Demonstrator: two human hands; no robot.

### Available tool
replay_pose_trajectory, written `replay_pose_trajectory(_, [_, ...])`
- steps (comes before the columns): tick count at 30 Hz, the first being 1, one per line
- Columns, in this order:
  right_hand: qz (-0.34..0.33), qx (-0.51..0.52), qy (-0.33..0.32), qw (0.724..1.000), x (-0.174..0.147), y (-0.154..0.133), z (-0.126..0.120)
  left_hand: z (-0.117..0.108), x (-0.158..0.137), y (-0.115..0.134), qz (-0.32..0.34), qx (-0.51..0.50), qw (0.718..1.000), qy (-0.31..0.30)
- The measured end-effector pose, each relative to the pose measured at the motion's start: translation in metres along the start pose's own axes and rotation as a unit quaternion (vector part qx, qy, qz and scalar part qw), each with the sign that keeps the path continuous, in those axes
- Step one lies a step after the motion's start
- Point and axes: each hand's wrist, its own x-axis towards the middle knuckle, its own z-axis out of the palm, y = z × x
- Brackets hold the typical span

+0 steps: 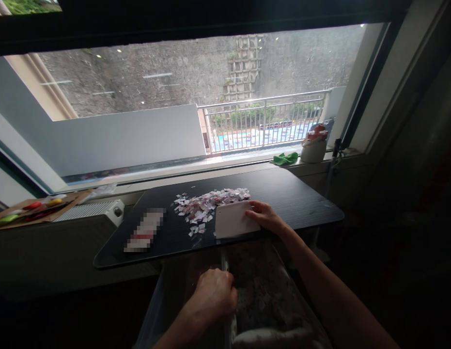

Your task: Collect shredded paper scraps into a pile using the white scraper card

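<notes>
Fingers of R hand (264, 216) gripping white card (232, 220), long axis approx. L–R; paper scraps (210, 199) beyond, to L. L hand (215, 291), farther off, closed on pale edge (231, 332).

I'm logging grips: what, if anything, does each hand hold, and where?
Right hand: the flat white piece, by its right end. Left hand: closed, but its hold is unclear.

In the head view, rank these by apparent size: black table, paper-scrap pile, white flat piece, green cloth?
1. Black table
2. Paper-scrap pile, spread wider than the next
3. White flat piece
4. Green cloth
</notes>
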Motion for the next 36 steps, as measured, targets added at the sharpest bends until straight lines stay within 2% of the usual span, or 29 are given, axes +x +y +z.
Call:
replay_pose_trajectory(4, [0.02,0.02,0.063,0.998,-0.003,-0.009,0.001,0.002,0.001,-0.001,0.001,0.003,1.0,0.002])
replay_pose_trajectory(6, [0.023,0.001,0.072,0.997,-0.004,-0.011,0.002,0.002,0.002,-0.001,-0.001,0.004,1.0,-0.002])
replay_pose_trajectory(13, [-0.004,-0.068,0.012,0.998,0.001,-0.003,0.0,0.004,0.002,-0.002,0.002,0.009,1.0,0.008])
replay_pose_trajectory(18, [0.006,-0.042,-0.028,0.999,0.003,-0.008,0.011,0.005,0.003,-0.002,-0.007,0.015,1.0,0.002])
replay_pose_trajectory(20, [0.006,-0.022,-0.004,1.0,0.003,-0.009,0.016,0.006,0.003,-0.003,-0.009,0.016,1.0,0.006])
replay_pose_trajectory(24, [-0.012,-0.02,0.121,0.992,0.005,-0.004,0.02,0.007,0.003,-0.003,0.002,0.007,1.0,0.011])
replay_pose_trajectory(26, [-0.018,-0.036,0.135,0.99,0.005,-0.001,0.02,0.006,0.003,-0.003,0.005,0.005,1.0,0.013])
replay_pose_trajectory(29, [-0.02,-0.053,0.102,0.993,0.003,-0.001,0.02,0.005,0.003,-0.002,0.001,0.004,1.0,0.008])
replay_pose_trajectory(34, [-0.009,-0.02,-0.009,1.0,-0.003,-0.009,0.023,0.006,0.003,-0.003,0.006,0.0,1.0,0.019])
replay_pose_trajectory(36, [-0.006,-0.009,-0.008,1.0,-0.004,-0.011,0.023,0.007,0.003,-0.003,0.005,0.001,1.0,0.017])
